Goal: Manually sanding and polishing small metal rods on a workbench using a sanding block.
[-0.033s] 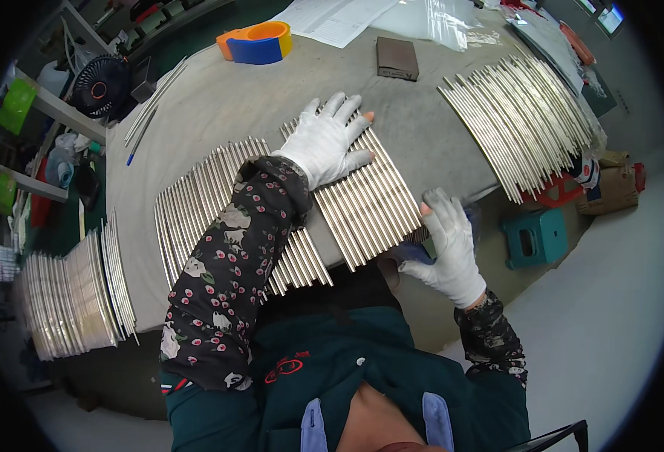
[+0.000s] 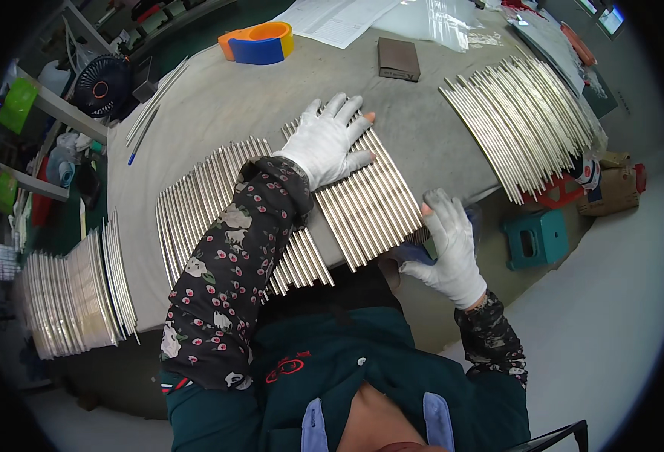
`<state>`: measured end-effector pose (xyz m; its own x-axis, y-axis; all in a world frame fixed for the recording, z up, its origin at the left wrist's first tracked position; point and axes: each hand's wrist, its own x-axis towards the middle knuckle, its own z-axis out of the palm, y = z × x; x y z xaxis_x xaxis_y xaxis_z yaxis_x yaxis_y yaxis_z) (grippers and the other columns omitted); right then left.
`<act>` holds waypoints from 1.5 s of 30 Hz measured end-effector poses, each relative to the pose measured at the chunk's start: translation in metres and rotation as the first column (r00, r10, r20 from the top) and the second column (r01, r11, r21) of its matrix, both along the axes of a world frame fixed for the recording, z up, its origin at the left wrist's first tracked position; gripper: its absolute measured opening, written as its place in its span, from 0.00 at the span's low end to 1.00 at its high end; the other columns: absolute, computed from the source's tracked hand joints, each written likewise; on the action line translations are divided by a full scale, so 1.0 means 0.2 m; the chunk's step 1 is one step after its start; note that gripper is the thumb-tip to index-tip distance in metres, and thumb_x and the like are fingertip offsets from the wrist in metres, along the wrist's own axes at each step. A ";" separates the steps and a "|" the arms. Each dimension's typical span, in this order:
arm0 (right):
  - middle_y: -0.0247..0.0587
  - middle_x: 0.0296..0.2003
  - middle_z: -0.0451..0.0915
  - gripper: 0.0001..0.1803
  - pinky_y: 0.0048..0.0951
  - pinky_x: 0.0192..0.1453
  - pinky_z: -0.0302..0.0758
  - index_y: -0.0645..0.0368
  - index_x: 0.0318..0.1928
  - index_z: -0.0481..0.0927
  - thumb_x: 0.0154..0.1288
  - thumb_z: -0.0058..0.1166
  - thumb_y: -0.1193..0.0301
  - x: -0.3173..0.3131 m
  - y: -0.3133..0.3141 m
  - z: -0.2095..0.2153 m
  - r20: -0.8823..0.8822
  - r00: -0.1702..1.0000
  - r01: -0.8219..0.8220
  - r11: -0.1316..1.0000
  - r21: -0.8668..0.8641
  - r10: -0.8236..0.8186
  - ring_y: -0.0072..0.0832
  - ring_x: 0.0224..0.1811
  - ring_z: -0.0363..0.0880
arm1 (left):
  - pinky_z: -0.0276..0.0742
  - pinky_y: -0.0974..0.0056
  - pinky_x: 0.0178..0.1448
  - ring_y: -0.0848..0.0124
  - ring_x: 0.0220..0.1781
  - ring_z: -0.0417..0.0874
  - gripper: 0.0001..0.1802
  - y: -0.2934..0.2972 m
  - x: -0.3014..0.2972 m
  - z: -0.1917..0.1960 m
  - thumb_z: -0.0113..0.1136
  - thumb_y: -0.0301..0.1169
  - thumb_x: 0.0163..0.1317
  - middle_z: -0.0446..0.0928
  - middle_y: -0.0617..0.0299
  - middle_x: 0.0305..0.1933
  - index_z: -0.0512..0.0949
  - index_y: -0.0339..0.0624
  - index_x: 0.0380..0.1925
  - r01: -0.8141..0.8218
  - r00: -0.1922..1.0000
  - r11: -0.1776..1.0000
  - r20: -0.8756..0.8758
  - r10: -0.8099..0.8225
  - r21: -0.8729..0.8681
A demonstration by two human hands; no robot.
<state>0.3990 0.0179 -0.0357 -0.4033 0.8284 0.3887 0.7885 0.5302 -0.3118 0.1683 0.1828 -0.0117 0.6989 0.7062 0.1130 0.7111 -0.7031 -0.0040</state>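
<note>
My left hand [image 2: 323, 148], in a white glove with a bare thumb tip, lies flat with spread fingers on a row of thin silvery metal rods [image 2: 368, 212]. It covers the upper left part of that row. A wider row of similar rods [image 2: 200, 197] lies just to the left, partly hidden under my patterned sleeve. Past the lower right corner of the first row, my right hand [image 2: 450, 252], also gloved, hovers at the table edge. Its fingers are stretched out and the thumb stands apart, with nothing visible in it.
More rods [image 2: 520, 124] are laid out at the right, and further bundles [image 2: 76, 297] at the far left. Toward the back are an orange and blue tape dispenser [image 2: 260, 45], a brown box [image 2: 398, 60] and papers [image 2: 336, 21]. A teal stool [image 2: 535, 237] stands below, right.
</note>
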 end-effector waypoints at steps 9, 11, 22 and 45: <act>0.58 0.58 0.66 0.53 0.56 0.65 0.59 0.62 0.65 0.59 0.46 0.62 0.41 -0.08 0.04 0.15 0.079 0.995 -0.062 0.996 0.059 0.057 0.56 0.64 0.63 | 0.41 0.39 0.74 0.48 0.76 0.47 0.38 -0.03 -0.09 0.04 0.39 0.59 0.66 0.50 0.46 0.74 0.56 0.47 0.69 0.006 0.995 0.999 0.095 -0.009 0.038; 0.59 0.58 0.66 0.51 0.56 0.63 0.61 0.62 0.65 0.58 0.50 0.60 0.43 -0.05 0.12 0.21 0.046 0.997 -0.062 0.986 0.157 0.055 0.55 0.62 0.64 | 0.41 0.39 0.74 0.48 0.76 0.48 0.38 -0.08 -0.15 0.08 0.41 0.58 0.66 0.49 0.46 0.74 0.56 0.47 0.69 0.086 0.980 0.996 0.183 -0.080 -0.025; 0.58 0.56 0.70 0.42 0.48 0.58 0.71 0.63 0.61 0.67 0.57 0.55 0.43 -0.05 1.03 0.23 0.084 0.906 0.369 0.871 0.325 -0.415 0.51 0.58 0.70 | 0.43 0.35 0.71 0.49 0.73 0.55 0.42 -0.40 -0.48 0.05 0.36 0.66 0.63 0.56 0.49 0.72 0.57 0.51 0.68 0.306 0.952 0.942 0.050 -0.301 -0.141; 0.53 0.56 0.74 0.36 0.38 0.62 0.70 0.56 0.62 0.72 0.52 0.54 0.55 -0.02 1.00 0.40 0.176 0.832 0.551 0.819 -0.160 -0.526 0.44 0.59 0.73 | 0.45 0.39 0.72 0.48 0.73 0.55 0.39 -0.42 -0.49 0.06 0.41 0.62 0.62 0.57 0.50 0.71 0.63 0.45 0.63 0.324 0.937 0.938 0.179 -0.300 -0.126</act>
<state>0.3957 0.2179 0.0436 0.0980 0.9799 0.1736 0.9670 -0.0526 -0.2491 0.0712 0.0996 0.0005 0.8692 0.4722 0.1464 0.4387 -0.8733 0.2118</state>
